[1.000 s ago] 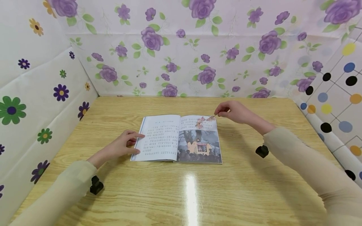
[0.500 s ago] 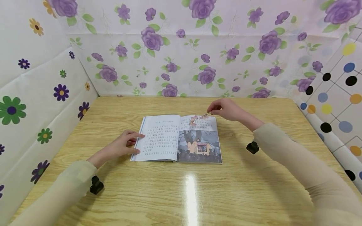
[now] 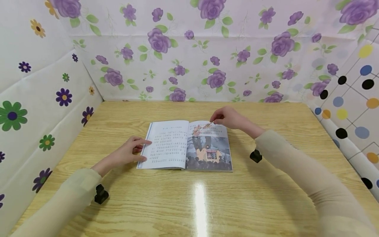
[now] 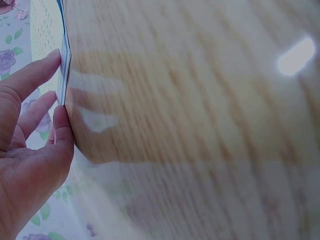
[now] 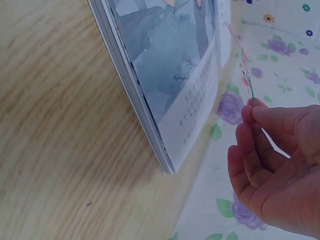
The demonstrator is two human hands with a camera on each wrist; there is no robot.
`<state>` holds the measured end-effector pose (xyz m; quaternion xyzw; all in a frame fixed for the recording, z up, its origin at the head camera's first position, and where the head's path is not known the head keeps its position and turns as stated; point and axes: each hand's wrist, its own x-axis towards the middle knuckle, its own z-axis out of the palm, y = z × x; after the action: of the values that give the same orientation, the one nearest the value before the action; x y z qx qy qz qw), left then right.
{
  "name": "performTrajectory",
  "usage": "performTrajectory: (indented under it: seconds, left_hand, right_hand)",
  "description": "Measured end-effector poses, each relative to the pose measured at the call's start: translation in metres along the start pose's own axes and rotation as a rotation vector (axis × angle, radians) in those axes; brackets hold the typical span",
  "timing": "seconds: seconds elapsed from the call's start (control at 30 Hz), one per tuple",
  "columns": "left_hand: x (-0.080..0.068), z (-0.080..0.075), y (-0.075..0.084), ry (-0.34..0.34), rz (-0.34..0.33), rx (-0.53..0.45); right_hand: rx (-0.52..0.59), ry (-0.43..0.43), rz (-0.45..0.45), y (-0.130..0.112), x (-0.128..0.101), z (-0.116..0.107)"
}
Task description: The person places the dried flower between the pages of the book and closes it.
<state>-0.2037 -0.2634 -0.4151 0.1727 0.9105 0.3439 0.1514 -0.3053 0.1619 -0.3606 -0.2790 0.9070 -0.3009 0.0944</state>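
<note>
An open book (image 3: pixel 168 144) lies flat on the wooden table, text on its left page and a dark illustration below text on its right page. My left hand (image 3: pixel 127 152) rests at the book's left edge, its thumb and fingertips touching the page margin. Above the top of the right page, my right hand (image 3: pixel 234 118) pinches the thin stem of a pink flower sprig (image 3: pixel 196 130) between thumb and index finger. The sprig's pink end points left toward the book's spine. In the right wrist view, the sprig (image 5: pixel 244 65) rises from the fingertips beside the book's top edge.
The wooden table (image 3: pixel 142 200) has a bright glare streak in front of the book. Floral sheeting (image 3: pixel 195 59) stands behind it, with patterned sheeting on both sides. A small black device (image 3: pixel 101 194) sits under the left wrist, another (image 3: pixel 256 156) under the right.
My right hand has moved left across the right page, carrying the flower sprig toward the spine, and has dipped slightly at the end. My left hand and the book have stayed in place.
</note>
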Motion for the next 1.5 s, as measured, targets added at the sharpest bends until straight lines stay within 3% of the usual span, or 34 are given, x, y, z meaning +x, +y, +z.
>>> performTrajectory:
  seconds: [0.97,1.5]
  left_hand:
    - [0.000,0.000,-0.001,0.000,-0.007,-0.008]
    - [-0.001,-0.001,0.002,-0.003,-0.004,-0.010]
  right_hand:
    - [-0.002,-0.060,0.015,0.003,0.001,0.032]
    - [0.015,-0.076,0.010,0.009,-0.001,0.037]
